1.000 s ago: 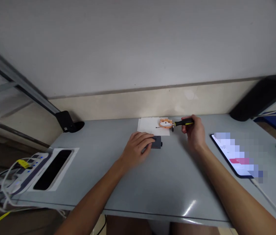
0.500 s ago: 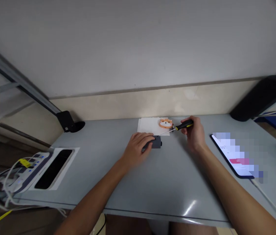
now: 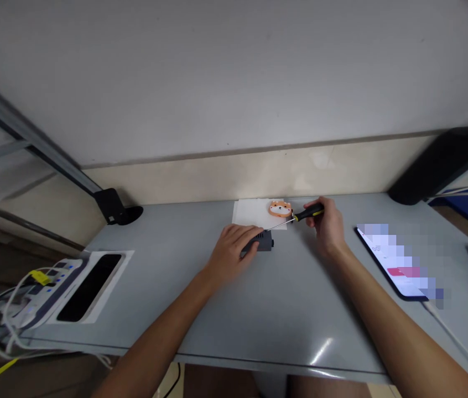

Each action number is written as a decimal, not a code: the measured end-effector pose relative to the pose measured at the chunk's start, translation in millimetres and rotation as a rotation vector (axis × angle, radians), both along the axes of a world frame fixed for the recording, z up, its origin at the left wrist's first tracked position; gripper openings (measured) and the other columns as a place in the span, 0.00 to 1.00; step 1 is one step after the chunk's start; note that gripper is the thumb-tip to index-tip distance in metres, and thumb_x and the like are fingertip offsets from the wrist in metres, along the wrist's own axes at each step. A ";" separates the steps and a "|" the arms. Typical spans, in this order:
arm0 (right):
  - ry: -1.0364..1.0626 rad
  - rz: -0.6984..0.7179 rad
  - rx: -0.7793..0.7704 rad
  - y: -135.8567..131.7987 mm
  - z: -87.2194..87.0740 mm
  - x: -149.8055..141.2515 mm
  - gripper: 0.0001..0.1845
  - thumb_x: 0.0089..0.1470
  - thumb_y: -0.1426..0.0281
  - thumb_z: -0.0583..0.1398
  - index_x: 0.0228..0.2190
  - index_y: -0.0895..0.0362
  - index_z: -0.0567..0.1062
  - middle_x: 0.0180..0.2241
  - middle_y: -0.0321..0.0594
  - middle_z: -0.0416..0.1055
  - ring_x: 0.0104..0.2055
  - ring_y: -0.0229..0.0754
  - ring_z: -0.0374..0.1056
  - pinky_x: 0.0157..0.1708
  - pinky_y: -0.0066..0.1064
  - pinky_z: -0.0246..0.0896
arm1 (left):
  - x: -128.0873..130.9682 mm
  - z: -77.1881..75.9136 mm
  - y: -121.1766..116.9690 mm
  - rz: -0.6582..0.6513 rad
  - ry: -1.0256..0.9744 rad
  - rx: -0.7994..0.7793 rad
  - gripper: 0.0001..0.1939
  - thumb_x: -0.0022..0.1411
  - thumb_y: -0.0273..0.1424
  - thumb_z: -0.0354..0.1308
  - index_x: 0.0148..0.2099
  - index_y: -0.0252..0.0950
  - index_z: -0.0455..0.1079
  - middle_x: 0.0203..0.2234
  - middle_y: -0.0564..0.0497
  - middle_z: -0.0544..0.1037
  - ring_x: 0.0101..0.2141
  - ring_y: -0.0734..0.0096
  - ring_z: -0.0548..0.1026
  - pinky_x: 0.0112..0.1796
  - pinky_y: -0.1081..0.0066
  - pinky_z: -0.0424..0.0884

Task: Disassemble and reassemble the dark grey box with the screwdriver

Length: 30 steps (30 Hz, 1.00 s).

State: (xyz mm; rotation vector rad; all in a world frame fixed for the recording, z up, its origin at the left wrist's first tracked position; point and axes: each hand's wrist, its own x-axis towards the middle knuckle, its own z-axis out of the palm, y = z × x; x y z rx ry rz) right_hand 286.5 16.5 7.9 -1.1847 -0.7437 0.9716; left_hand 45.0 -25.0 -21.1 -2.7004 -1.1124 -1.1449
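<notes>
screwdriver point(image 3: 310, 212) and right hand point(image 3: 328, 228) have moved: a second ago the shaft was over the orange animal-faced piece point(image 3: 279, 208), and now it slopes down to the far edge of the grey box point(image 3: 264, 242). that brings the tool's end to the box, though whether it touches is too small to tell.

widest of all, the grey tabletop point(image 3: 292, 309) carries everything. a black cylinder point(image 3: 441, 166) leans at its far right. a power strip point(image 3: 62, 287) lies by the left edge beside a dark phone point(image 3: 88, 287), and a lit phone point(image 3: 388, 268) lies to the right of the right forearm; none of these is in the way.

the left hand point(image 3: 234, 244) covers the left part of the box, its fingers partly curled over the top and holding it on the tabletop. the right fingers are closed round the screwdriver's handle.

white paper point(image 3: 250, 211) lies just beyond the box. the animal-faced piece sits on its right part, close behind the shaft, leaving little space there. smallest, a black knob point(image 3: 273, 243) sticks out of the box's right end.
</notes>
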 end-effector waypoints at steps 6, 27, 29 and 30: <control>-0.049 -0.005 0.024 -2.4 3.8 -1.7 0.18 0.55 0.61 0.56 0.19 0.55 0.77 0.12 0.33 0.60 0.16 0.36 0.56 0.20 0.31 0.52 | 2.0 0.7 -0.5 -0.015 -0.014 0.057 0.16 0.77 0.27 0.51 0.62 0.40 0.70 0.48 0.47 0.83 0.47 0.65 0.80 0.51 0.62 0.71; -0.081 -0.002 0.079 -4.4 4.8 -0.1 0.18 0.55 0.59 0.56 0.20 0.54 0.76 0.13 0.33 0.60 0.17 0.37 0.56 0.20 0.32 0.52 | 1.4 0.3 -0.5 -0.015 -0.016 0.039 0.19 0.76 0.27 0.51 0.64 0.41 0.68 0.49 0.46 0.83 0.47 0.63 0.80 0.50 0.60 0.72; -0.108 0.002 0.077 -5.4 6.3 -0.7 0.18 0.55 0.59 0.56 0.20 0.54 0.76 0.13 0.33 0.60 0.18 0.38 0.56 0.20 0.32 0.52 | 1.5 0.7 -0.8 -0.008 -0.005 0.023 0.19 0.76 0.27 0.51 0.65 0.42 0.68 0.49 0.45 0.83 0.48 0.62 0.80 0.51 0.59 0.72; -0.119 0.004 0.081 -5.7 6.8 -0.9 0.18 0.55 0.58 0.57 0.20 0.54 0.76 0.13 0.33 0.60 0.18 0.38 0.57 0.21 0.32 0.53 | 1.4 0.7 -0.9 -0.004 0.002 0.014 0.19 0.76 0.27 0.51 0.65 0.42 0.68 0.49 0.45 0.83 0.48 0.62 0.80 0.51 0.59 0.72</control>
